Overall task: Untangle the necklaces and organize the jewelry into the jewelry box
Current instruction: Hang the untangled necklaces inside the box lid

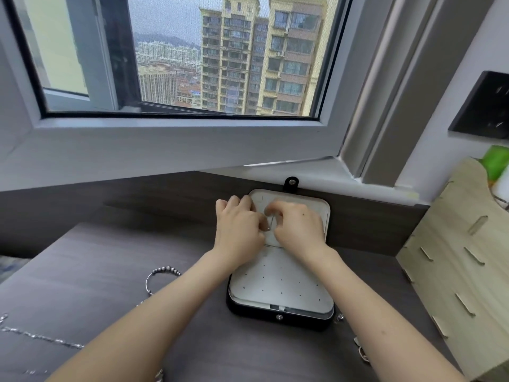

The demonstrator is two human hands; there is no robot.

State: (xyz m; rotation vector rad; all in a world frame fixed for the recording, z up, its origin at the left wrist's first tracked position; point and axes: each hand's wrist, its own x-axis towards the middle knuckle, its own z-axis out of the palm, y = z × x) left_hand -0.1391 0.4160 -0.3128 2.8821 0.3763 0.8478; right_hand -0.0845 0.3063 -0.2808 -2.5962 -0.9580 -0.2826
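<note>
An open black jewelry box (279, 318) with a pale lining sits on the dark desk, its lid (319, 208) leaning against the back panel. My left hand (239, 224) and my right hand (298, 224) are both over the lid's inside, fingers curled, pinching a thin silver chain (270, 224) between them. The box's lower tray (281, 285) shows small holes and holds nothing visible. A beaded silver bracelet (161, 274) lies left of the box. A silver chain necklace (41, 337) stretches across the desk's left front.
A small silver piece (340, 316) lies by the box's right front corner, and another jewelry piece (362, 351) sits near my right forearm. A wooden organizer (457, 271) stands at the right. A window sill and frame rise behind the desk.
</note>
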